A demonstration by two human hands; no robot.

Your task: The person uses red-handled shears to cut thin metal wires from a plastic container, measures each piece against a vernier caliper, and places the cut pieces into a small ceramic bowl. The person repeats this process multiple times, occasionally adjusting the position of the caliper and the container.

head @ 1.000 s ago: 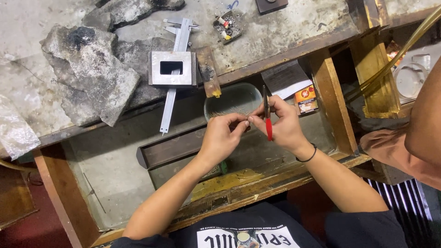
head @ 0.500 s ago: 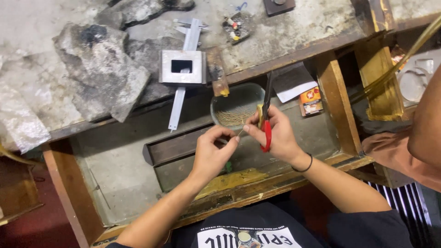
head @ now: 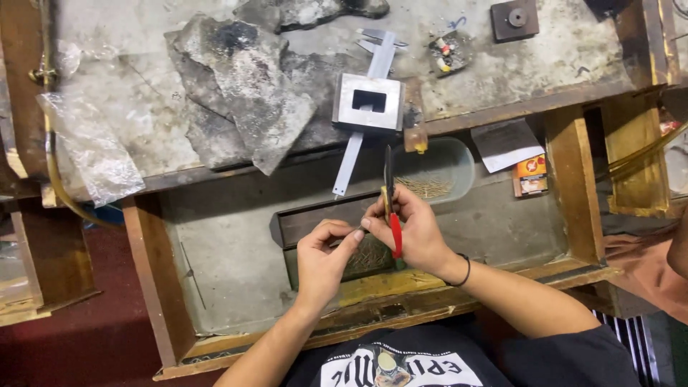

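Right hand [head: 416, 229] clamped on red-handled pliers [head: 391, 208], tips upward; left hand [head: 324, 259] pinched shut on a thin wire piece [head: 356, 228], too small to identify further. Both withdrawn from over the clear plastic tray [head: 459, 154] toward the body since half a second before. Wire stock [head: 424, 188] left inside tray, beyond the hands.

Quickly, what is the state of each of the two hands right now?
Left hand: closed, fingertips pinching a thin wire piece.
Right hand: closed, holding red-handled pliers upright.
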